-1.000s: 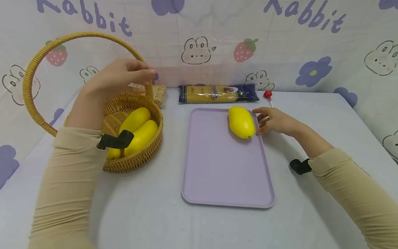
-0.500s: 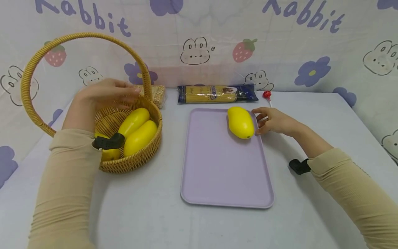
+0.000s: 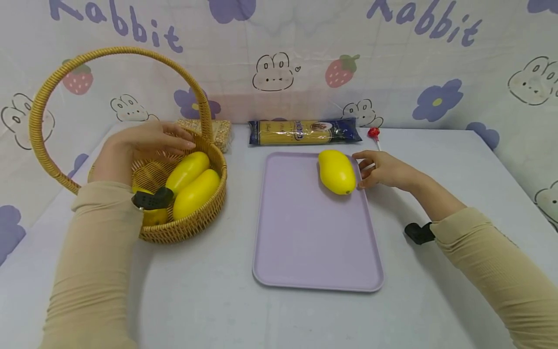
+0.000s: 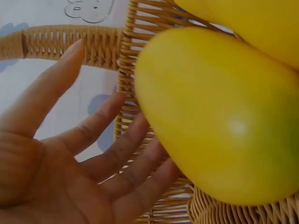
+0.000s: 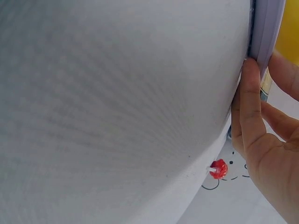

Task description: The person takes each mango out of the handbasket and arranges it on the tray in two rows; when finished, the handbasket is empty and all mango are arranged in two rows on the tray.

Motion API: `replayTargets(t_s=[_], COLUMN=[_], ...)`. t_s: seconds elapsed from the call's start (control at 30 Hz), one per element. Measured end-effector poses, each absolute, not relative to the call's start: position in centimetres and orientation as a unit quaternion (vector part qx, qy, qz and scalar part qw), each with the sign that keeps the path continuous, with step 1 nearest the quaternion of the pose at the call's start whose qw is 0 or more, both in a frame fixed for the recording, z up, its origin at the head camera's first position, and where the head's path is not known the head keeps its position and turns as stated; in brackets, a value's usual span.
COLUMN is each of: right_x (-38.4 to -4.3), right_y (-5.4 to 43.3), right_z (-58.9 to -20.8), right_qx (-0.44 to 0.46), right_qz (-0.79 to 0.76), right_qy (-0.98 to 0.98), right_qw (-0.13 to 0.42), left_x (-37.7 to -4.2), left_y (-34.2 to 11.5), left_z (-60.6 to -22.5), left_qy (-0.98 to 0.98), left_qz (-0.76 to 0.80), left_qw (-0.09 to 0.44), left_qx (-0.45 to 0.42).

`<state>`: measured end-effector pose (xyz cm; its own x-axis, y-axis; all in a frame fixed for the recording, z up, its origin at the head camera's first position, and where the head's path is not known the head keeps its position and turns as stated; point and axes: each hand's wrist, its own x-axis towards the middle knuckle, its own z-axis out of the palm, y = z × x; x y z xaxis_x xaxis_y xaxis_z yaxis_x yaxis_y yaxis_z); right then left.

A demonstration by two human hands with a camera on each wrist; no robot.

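Note:
My left hand [image 3: 148, 140] reaches over the wicker basket [image 3: 205, 230] with its fingers loosely extended. In the left wrist view, the fingertips lie beside a yellow mango [image 4: 210, 116] and partly behind its edge; firm contact cannot be told. Several yellow mangoes are in the basket, two of them plain to see and more partly hidden by my wrist. My right hand [image 3: 385, 169] holds the right edge of the light purple tray [image 3: 314, 242], fingers on both sides of the rim in the right wrist view. A single mango [image 3: 337, 172] lies on the tray beside that hand.
Behind the tray lies a pasta packet [image 3: 301, 132]. A red lollipop [image 3: 374, 133] sits beyond my right hand. A clear bag of pale grains [image 3: 222, 133] is behind the basket, whose tall handle [image 3: 126, 51] arches upward. A printed cloth backdrop [image 3: 279, 29] closes the rear.
My left hand has come down from beside the basket's handle to inside the rim, near the mangoes. The right hand, tray and its mango stay where they were.

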<state>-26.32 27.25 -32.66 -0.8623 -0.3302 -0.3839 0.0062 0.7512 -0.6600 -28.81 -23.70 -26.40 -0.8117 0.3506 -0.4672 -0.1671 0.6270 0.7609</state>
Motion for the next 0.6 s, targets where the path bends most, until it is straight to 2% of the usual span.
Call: replayTargets(t_s=[0.3,0.6], right_x=[-26.3,-26.3], right_y=[27.2,27.2], right_z=[-32.6,-32.6], right_qx=[-0.088,-0.091], right_qz=[-0.343,-0.34], right_qy=[0.902,0.903], right_qw=[0.247,0.246], left_x=[-28.6,-28.8], left_y=[-24.1,-24.1], left_z=[-27.3,-27.8], left_qy=[0.859,0.845], left_qz=[0.381,0.356], left_qw=[0.334,0.395], left_qx=[0.066,0.066])
